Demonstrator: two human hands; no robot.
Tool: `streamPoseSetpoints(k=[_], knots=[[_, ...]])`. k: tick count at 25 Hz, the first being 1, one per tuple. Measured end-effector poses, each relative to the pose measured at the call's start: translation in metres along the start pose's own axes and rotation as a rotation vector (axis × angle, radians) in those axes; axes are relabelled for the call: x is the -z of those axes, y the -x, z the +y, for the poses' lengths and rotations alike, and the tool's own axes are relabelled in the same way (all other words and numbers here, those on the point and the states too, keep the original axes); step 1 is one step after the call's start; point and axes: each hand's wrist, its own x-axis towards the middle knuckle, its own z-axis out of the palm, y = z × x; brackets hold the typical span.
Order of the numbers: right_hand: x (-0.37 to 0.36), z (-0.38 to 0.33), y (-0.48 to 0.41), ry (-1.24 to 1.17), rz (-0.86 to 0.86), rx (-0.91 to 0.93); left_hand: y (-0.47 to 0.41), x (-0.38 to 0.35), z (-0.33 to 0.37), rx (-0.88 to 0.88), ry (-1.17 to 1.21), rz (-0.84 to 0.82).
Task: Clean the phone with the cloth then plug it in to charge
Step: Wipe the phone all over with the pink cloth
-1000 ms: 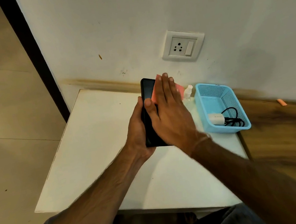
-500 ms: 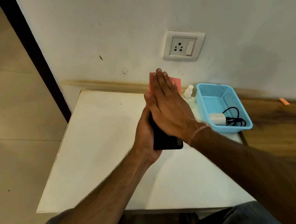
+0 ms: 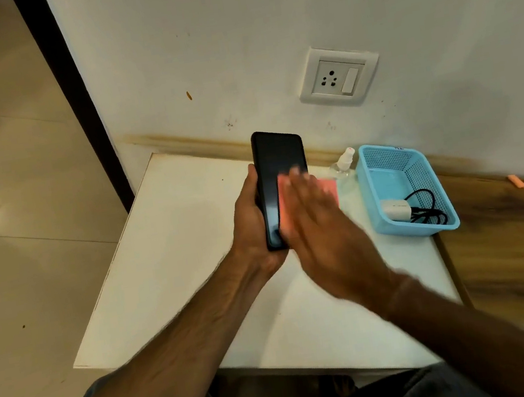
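My left hand grips a black phone upright above the white table, screen facing me. My right hand, flat and motion-blurred, presses a pink cloth against the lower right part of the screen. The cloth shows under and beside the fingers. A white charger with a black cable lies in the blue basket. A wall socket with a switch sits on the wall above the table.
A small clear spray bottle stands between the phone and the basket, at the table's back edge. A wooden surface adjoins the table on the right. Tiled floor lies to the left, beyond a dark door frame.
My right hand with the cloth slid up over the phone's top, then back down to its lower part, uncovering the upper screen. The left hand kept holding the phone.
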Motion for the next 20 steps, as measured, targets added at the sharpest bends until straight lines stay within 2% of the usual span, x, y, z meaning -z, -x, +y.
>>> streamPoseSetpoints(k=[2, 4, 6, 8, 11, 12, 14, 17, 20], knots=[[0.011, 0.013, -0.049, -0.054, 0.004, -0.172, 0.002, -0.004, -0.005, -0.012, -0.040, 0.024], [0.013, 0.009, -0.069, -0.103, 0.016, -0.226, 0.002, -0.003, -0.007, -0.016, -0.030, 0.023], [0.008, -0.007, -0.052, -0.172, 0.080, -0.149, 0.003, 0.000, -0.001, -0.008, 0.024, 0.017], [0.002, -0.026, -0.009, -0.216, 0.125, 0.024, 0.001, 0.004, 0.007, -0.007, 0.037, 0.021], [0.000, -0.021, 0.038, -0.141, 0.183, 0.182, 0.002, 0.005, 0.009, 0.012, 0.019, -0.002], [0.004, -0.010, 0.035, -0.109, 0.221, 0.176, 0.002, 0.003, 0.009, 0.010, 0.022, -0.004], [0.015, 0.009, 0.016, -0.054, 0.345, 0.050, 0.001, -0.001, 0.008, 0.001, 0.024, -0.013], [0.022, 0.003, -0.014, -0.174, 0.470, -0.078, 0.002, -0.002, 0.009, -0.006, -0.002, -0.019], [-0.001, -0.023, 0.010, -0.201, 0.379, 0.091, 0.003, 0.000, 0.011, 0.004, -0.026, -0.071]])
